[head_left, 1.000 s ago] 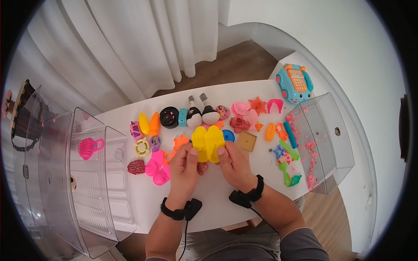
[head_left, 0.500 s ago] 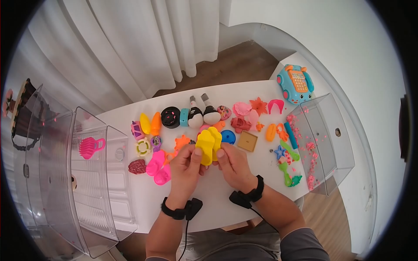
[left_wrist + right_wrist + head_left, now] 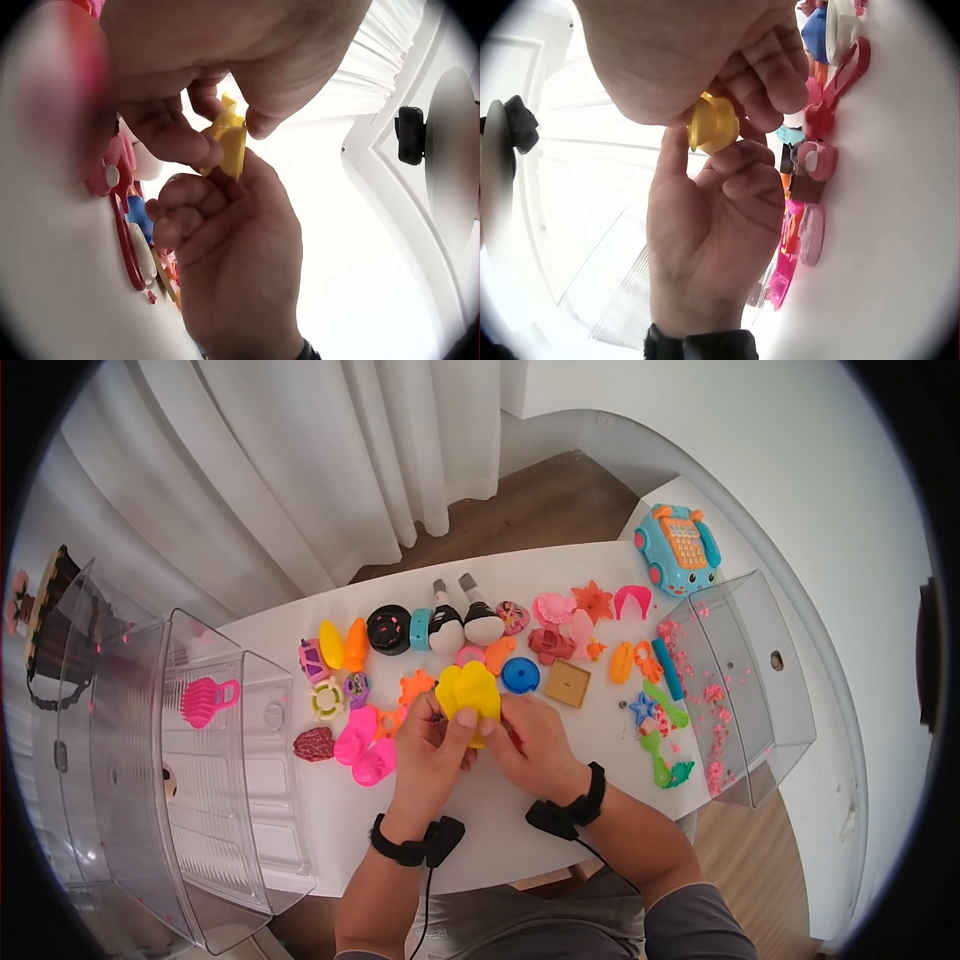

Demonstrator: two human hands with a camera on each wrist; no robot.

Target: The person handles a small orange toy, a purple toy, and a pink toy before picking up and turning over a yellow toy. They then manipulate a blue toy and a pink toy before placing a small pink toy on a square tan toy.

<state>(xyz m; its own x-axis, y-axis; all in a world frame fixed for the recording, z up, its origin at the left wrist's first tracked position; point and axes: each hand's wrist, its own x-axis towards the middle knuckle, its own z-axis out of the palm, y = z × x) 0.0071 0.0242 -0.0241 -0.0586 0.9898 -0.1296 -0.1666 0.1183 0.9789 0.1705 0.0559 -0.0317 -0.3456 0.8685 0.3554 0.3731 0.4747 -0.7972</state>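
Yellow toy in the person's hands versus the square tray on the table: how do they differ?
The yellow toy is bright yellow; the square tray is tan.
The yellow toy has a rounded, lobed outline; the square tray has straight edges.
The left hand and right hand hold the yellow toy; the square tray lies untouched.
Both look mostly one colour.

yel. toy [image 3: 467, 688] smooth plast., curtain [image 3: 300, 470] cloth
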